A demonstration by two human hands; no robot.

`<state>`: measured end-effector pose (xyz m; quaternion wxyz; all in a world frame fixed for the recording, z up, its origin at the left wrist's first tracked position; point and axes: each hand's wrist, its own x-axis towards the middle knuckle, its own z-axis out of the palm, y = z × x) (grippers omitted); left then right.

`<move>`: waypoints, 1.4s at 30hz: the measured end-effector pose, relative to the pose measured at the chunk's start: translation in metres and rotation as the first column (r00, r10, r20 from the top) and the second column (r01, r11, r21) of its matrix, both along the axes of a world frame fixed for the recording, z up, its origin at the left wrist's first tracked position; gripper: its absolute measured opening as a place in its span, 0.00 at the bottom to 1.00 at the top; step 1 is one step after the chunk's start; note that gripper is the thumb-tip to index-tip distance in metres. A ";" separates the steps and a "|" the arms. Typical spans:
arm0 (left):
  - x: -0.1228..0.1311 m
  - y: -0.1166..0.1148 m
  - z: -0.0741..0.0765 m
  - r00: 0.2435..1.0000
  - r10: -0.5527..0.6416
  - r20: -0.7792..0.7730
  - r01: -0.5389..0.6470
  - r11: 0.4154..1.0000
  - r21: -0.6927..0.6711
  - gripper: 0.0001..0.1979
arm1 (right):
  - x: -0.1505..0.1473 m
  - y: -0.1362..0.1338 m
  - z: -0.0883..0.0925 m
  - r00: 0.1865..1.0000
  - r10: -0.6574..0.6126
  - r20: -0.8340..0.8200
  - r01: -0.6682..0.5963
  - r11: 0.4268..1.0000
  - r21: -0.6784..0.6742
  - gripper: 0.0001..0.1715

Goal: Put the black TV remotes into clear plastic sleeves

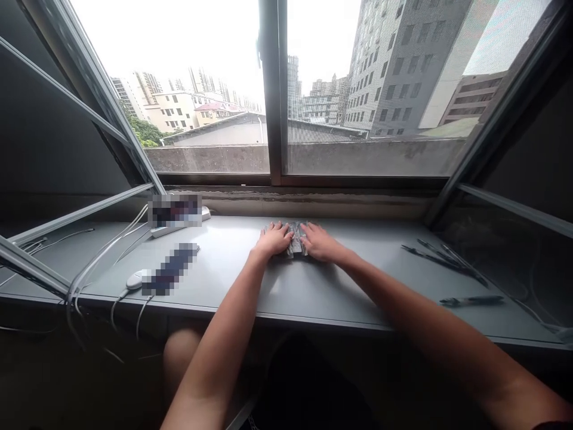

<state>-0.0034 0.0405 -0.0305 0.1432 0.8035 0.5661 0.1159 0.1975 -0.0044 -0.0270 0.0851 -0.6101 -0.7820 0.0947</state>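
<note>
A small, crinkled, clear plastic packet (296,240) lies on the grey desk (286,292), near its back edge. My left hand (274,239) rests flat on the packet's left part, fingers spread. On its right part lies my right hand (319,242), palm down with the fingers apart. Between the two hands the shiny middle of the packet shows, and the rest of it is hidden under them. What is inside the packet is too small to tell.
At the left are a white power strip (179,227), a blurred-out flat object (172,269), a round white charger (136,279) and loose cables. Several pens (443,260) lie at the right, one nearer the front edge. Metal frames flank the desk before a window.
</note>
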 end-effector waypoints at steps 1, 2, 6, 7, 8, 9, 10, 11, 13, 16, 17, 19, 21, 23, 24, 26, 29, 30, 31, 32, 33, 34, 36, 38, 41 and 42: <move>0.000 0.003 0.002 0.999 0.008 0.035 -0.008 1.000 -0.003 0.31 | 0.006 0.005 0.002 1.000 -0.009 0.002 0.009 1.000 0.020 0.40; 0.001 0.007 0.005 0.997 0.012 0.073 -0.012 1.000 -0.001 0.30 | 0.012 0.010 0.003 0.999 -0.038 -0.003 0.038 0.998 0.041 0.41; 0.005 0.023 0.018 0.955 -0.101 0.280 0.055 0.984 0.169 0.22 | 0.026 0.025 0.006 0.978 -0.206 0.019 0.206 0.978 -0.008 0.46; 0.006 0.026 0.020 0.932 -0.131 0.339 0.051 0.971 0.234 0.20 | 0.027 0.027 0.005 0.975 -0.222 0.011 0.222 0.975 -0.014 0.47; 0.006 0.027 0.021 0.909 -0.152 0.389 0.032 0.954 0.299 0.19 | 0.028 0.029 0.005 0.973 -0.229 -0.009 0.229 0.973 -0.011 0.48; 0.006 0.027 0.021 0.888 -0.165 0.429 0.002 0.935 0.355 0.19 | 0.028 0.030 0.004 0.972 -0.231 -0.039 0.231 0.973 0.001 0.48; 0.005 0.025 0.020 0.874 -0.167 0.456 -0.033 0.916 0.400 0.18 | 0.029 0.031 0.003 0.971 -0.228 -0.074 0.230 0.973 0.014 0.49; 0.003 0.023 0.019 0.868 -0.163 0.470 -0.063 0.901 0.430 0.18 | 0.030 0.031 0.002 0.967 -0.230 -0.112 0.233 0.972 0.020 0.50; -0.003 0.016 0.016 0.873 -0.155 0.462 -0.083 0.887 0.454 0.18 | 0.035 0.031 0.000 0.952 -0.242 -0.190 0.248 0.969 0.010 0.50; -0.012 0.006 0.012 0.890 -0.195 0.411 -0.024 0.882 0.471 0.18 | 0.045 0.029 0.003 0.902 -0.293 -0.317 0.302 0.953 -0.020 0.41; -0.015 0.004 0.012 0.889 -0.214 0.405 -0.007 0.877 0.480 0.17 | 0.049 0.029 0.004 0.880 -0.314 -0.357 0.318 0.947 -0.050 0.34; -0.018 0.002 0.013 0.874 -0.233 0.426 -0.009 0.869 0.494 0.17 | 0.056 0.026 0.008 0.868 -0.312 -0.386 0.313 0.948 -0.062 0.21; -0.019 0.000 0.015 0.847 -0.225 0.482 -0.046 0.871 0.488 0.17 | 0.059 0.023 0.012 0.845 -0.298 -0.444 0.332 0.943 0.000 0.18; -0.017 -0.003 0.017 0.794 -0.222 0.566 -0.075 0.889 0.452 0.16 | 0.056 0.017 0.015 0.744 -0.157 -0.650 0.314 0.940 0.132 0.21; -0.016 -0.005 0.018 0.753 -0.226 0.619 -0.076 0.903 0.422 0.16 | 0.052 0.014 0.016 0.664 -0.077 -0.744 0.273 0.951 0.146 0.22; -0.013 -0.009 0.021 0.647 -0.229 0.727 -0.050 0.939 0.341 0.17 | 0.040 0.005 0.018 0.471 -0.006 -0.882 0.145 0.987 0.071 0.26; -0.009 -0.014 0.024 0.501 -0.219 0.837 0.050 0.973 0.225 0.22 | 0.019 -0.011 0.019 0.329 -0.019 -0.944 -0.057 0.998 -0.040 0.28; -0.007 -0.016 0.025 0.470 -0.215 0.856 0.088 0.977 0.197 0.23 | 0.012 -0.016 0.019 0.329 -0.013 -0.944 -0.099 0.994 -0.049 0.28; -0.006 -0.017 0.026 0.445 -0.206 0.872 0.123 0.978 0.168 0.25 | 0.007 -0.022 0.019 0.344 -0.012 -0.939 -0.128 0.990 -0.059 0.28; -0.005 -0.019 0.027 0.424 -0.191 0.885 0.151 0.979 0.138 0.26 | 0.003 -0.026 0.018 0.374 -0.011 -0.927 -0.163 0.984 -0.077 0.28; -0.003 -0.020 0.028 0.404 -0.168 0.899 0.173 0.979 0.106 0.27 | -0.001 -0.031 0.018 0.392 -0.010 -0.920 -0.199 0.975 -0.095 0.28; -0.002 -0.020 0.028 0.380 -0.142 0.914 0.186 0.980 0.075 0.27 | -0.004 -0.034 0.018 0.387 -0.006 -0.922 -0.235 0.966 -0.105 0.28; -0.001 -0.021 0.029 0.324 -0.090 0.942 0.196 0.980 0.027 0.26 | -0.009 -0.040 0.018 0.337 -0.016 -0.941 -0.322 0.938 -0.131 0.28; -0.001 -0.020 0.030 0.261 -0.052 0.964 0.165 0.986 0.008 0.25 | -0.013 -0.043 0.017 0.271 -0.059 -0.961 -0.397 0.903 -0.167 0.28; -0.004 -0.014 0.029 0.156 0.002 0.988 0.062 0.998 -0.012 0.27 | -0.016 -0.044 0.016 0.206 -0.121 -0.971 -0.506 0.836 -0.211 0.26; -0.006 -0.012 0.029 0.124 0.019 0.992 0.036 0.999 -0.024 0.28 | -0.017 -0.044 0.016 0.194 -0.142 -0.971 -0.535 0.814 -0.225 0.26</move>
